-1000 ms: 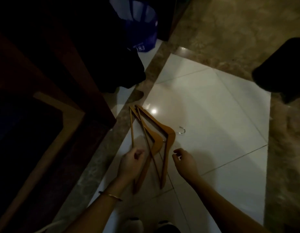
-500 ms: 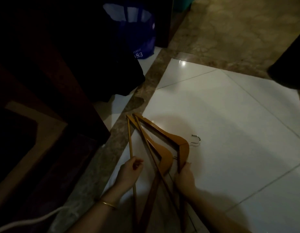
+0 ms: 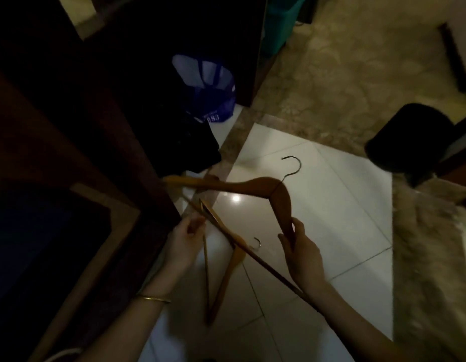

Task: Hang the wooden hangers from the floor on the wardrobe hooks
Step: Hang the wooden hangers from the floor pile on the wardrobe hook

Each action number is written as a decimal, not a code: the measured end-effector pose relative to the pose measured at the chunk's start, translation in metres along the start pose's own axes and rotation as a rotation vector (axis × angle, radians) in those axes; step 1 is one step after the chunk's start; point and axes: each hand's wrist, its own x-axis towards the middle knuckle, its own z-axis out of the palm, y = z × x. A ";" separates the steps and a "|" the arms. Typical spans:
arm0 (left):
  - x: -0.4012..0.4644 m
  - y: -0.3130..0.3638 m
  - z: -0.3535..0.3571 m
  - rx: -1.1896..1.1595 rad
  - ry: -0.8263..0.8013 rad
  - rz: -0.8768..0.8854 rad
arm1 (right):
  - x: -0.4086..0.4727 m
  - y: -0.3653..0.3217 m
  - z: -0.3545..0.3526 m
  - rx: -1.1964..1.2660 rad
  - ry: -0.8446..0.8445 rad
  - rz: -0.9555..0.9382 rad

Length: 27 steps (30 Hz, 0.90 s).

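Hangers in hand above the white tiles

Wardrobe wood fills the dark side left of the raised hanger. My left hand, gold bangle at the wrist, pinches that hanger's thin lower bar at its left end. Below it, a second hanger lies on the tiled floor. My right hand grips the raised hanger's right arm, fingers curled round the wood. Its metal hook points up and away. Beyond sits a blue bag.
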 end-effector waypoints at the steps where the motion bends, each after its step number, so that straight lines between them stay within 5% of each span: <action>1: -0.013 0.029 -0.017 0.021 0.002 0.038 | -0.010 -0.015 -0.026 -0.046 -0.022 -0.046; 7: -0.093 0.186 -0.124 0.550 0.023 0.381 | -0.060 -0.103 -0.172 -0.258 -0.169 -0.440; 11: -0.146 0.271 -0.202 0.415 0.001 0.309 | -0.073 -0.192 -0.259 -0.220 -0.138 -0.722; 18: -0.244 0.383 -0.368 0.371 0.392 0.365 | -0.098 -0.379 -0.362 0.061 -0.196 -0.974; 27: -0.342 0.451 -0.519 0.532 0.945 0.341 | -0.164 -0.579 -0.403 0.022 -0.159 -1.407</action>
